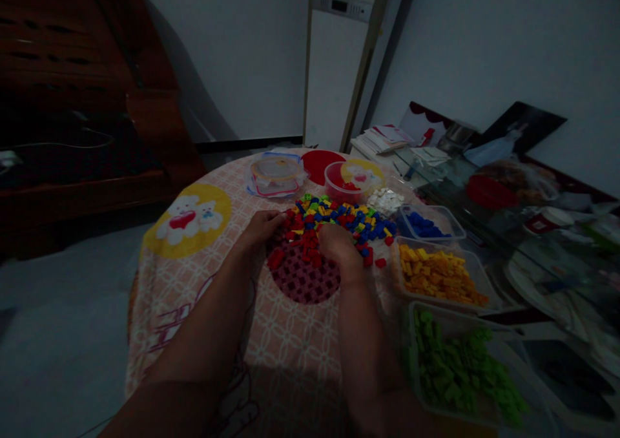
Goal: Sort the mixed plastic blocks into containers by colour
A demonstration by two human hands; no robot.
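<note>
A mixed pile of small toy building bricks in red, blue, yellow and green lies on the round table. My left hand is at the pile's left edge, its fingers together and bent against red bricks; what they hold, if anything, is too dark to tell. Over the front of the pile is my right hand, closed, with its fingertips hidden among the bricks. Red bricks lie between the two hands, some on a dark red latticed mat. A loose red brick sits to the right.
Along the right stand clear tubs of blue bricks, yellow bricks and green bricks. White pieces and a round tub with red pieces are behind the pile. Stacked lids lie back left. A cluttered glass table adjoins.
</note>
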